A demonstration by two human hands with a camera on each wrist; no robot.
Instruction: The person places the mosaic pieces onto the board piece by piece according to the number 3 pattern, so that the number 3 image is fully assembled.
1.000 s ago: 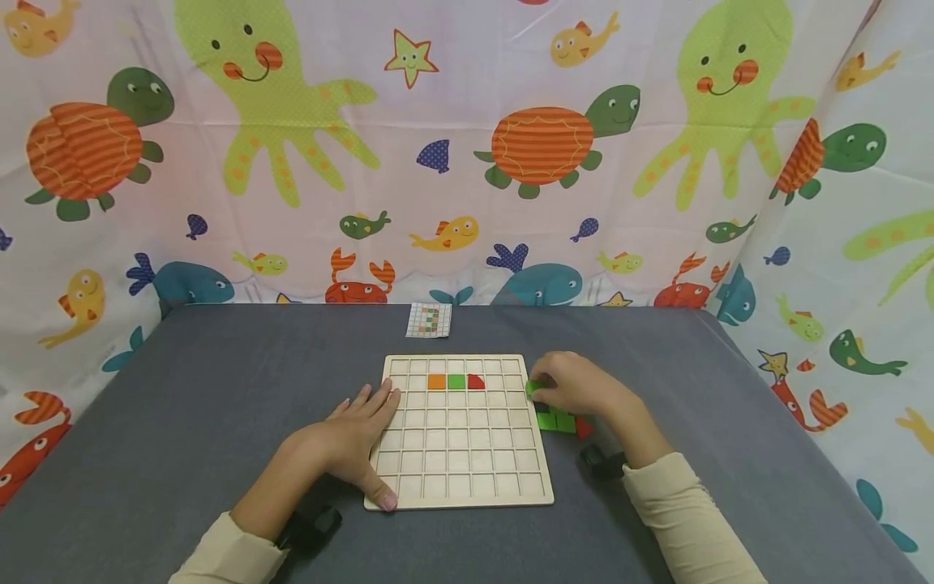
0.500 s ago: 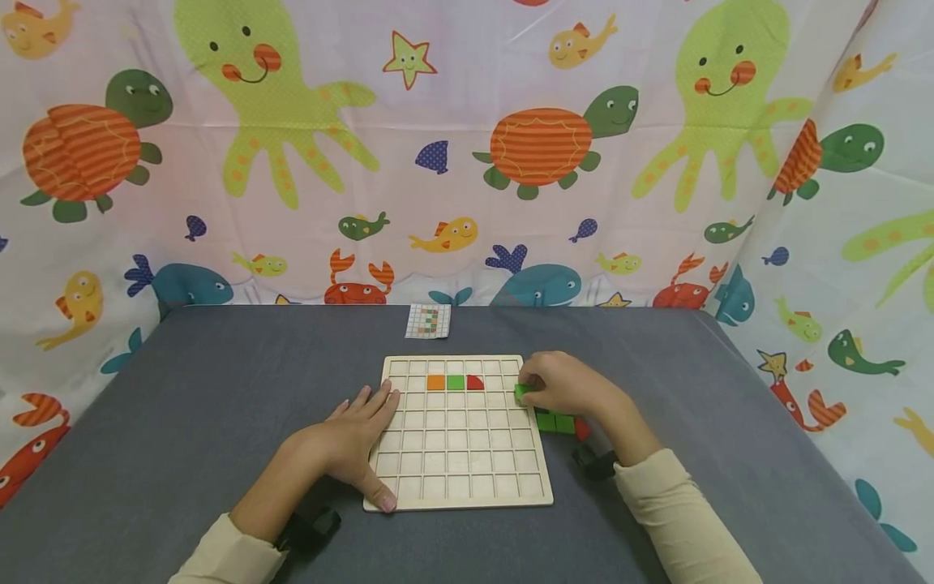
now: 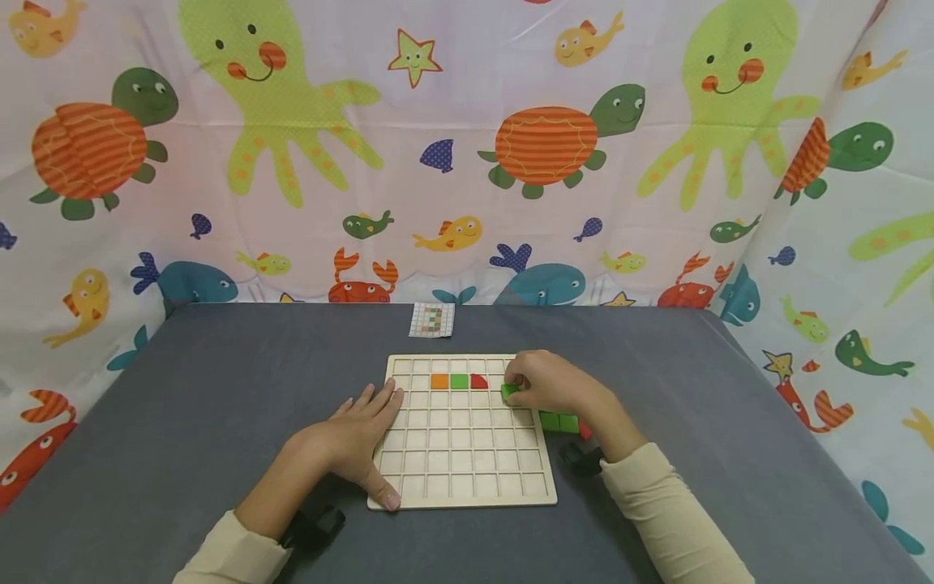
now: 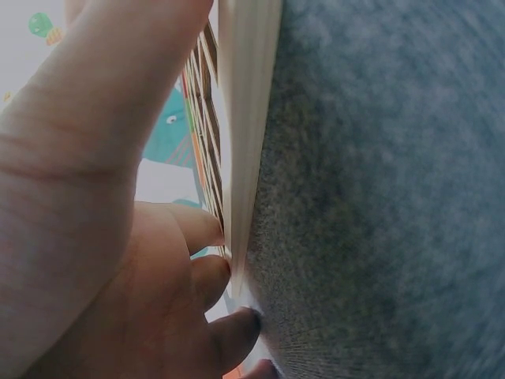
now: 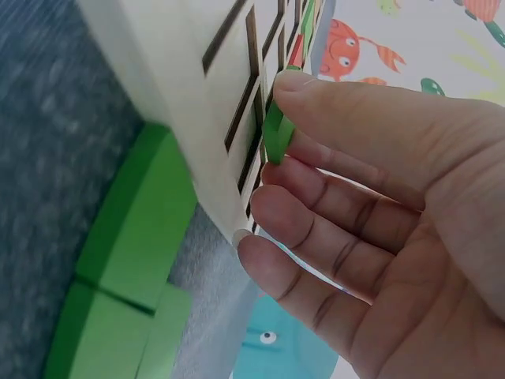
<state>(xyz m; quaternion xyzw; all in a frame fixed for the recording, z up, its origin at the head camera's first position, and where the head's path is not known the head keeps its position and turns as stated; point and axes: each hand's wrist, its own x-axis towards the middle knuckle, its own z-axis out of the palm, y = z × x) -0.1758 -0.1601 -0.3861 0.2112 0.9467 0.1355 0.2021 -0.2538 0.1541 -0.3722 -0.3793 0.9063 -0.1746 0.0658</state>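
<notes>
A wooden grid board lies on the grey table. Its second row holds an orange tile, a green tile and a red piece. My right hand pinches a small green tile over the board's right side; the right wrist view shows that green tile between thumb and fingers by the board's edge. My left hand rests flat on the board's left edge, fingers straight, thumb at the near corner; the left wrist view shows the board's edge.
Green tiles and a red piece lie on the table just right of the board, also seen as green tiles in the right wrist view. A small pattern card lies at the far table edge. A printed sea-animal curtain surrounds the table.
My right hand has moved left with the green tile, from beside the board's right edge to over its right columns. The left hand has stayed put.
</notes>
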